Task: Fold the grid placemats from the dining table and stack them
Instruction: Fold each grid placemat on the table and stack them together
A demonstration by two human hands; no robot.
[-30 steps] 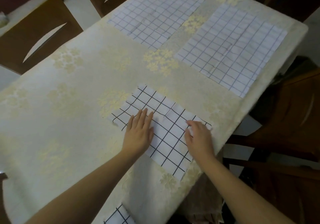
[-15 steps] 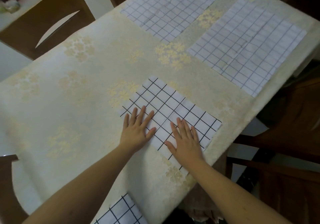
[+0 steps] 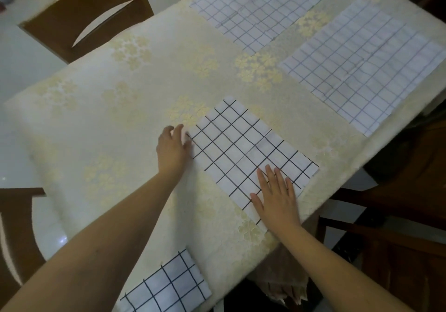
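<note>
A half-folded white placemat with a bold black grid (image 3: 243, 150) lies in front of me on the table. My right hand (image 3: 276, 194) presses flat on its near right corner with straight fingers. My left hand (image 3: 172, 146) is at the mat's left end, fingers curled at the edge; whether it pinches the edge is blurred. Two unfolded grid placemats lie flat farther off: one at the far middle (image 3: 255, 7), one at the far right (image 3: 364, 63). A folded grid placemat (image 3: 171, 287) rests at the near edge, below my left forearm.
The table wears a cream tablecloth with yellow flowers (image 3: 115, 123). Wooden chairs stand around it: at the far left (image 3: 82, 14), at the near left (image 3: 17, 237) and at the right (image 3: 395, 234). The table's right edge runs close beside my right hand.
My left hand has slid left from the mat's middle to its left end and curled its fingers. My right hand has moved right toward the near corner. The mat lies flatter.
</note>
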